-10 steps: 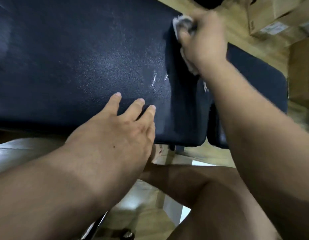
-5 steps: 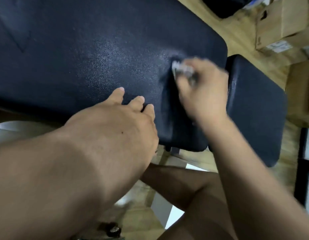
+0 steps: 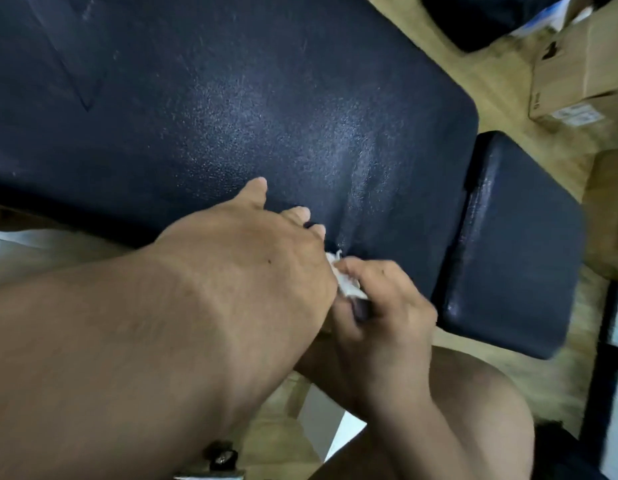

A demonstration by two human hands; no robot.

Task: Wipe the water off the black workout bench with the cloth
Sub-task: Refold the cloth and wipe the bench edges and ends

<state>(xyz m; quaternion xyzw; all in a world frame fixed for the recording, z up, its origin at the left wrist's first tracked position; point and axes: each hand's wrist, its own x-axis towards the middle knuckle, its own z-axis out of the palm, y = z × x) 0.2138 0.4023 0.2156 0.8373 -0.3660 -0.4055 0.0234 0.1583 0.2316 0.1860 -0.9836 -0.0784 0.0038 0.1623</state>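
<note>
**Cloth pulled down to the near edge**

Since half a second ago, the right grip (image 3: 387,306) has slid from the middle of the big black bumpy padded surface (image 3: 231,98) down to its near edge. It is clenched round the small white crumpled cloth (image 3: 345,282), which sits at that edge, just beside the left grip (image 3: 259,251). The left grip lies flat and loose on the surface and holds nothing.

Most of the big pad looks dry now, I think. One tiny shiny spot (image 3: 340,244) shows just above the cloth. The smaller black seat pad (image 3: 508,244) to the right has shiny streaks that may be water. So that part is likely left to wipe, though the pad shines anyway.
</note>
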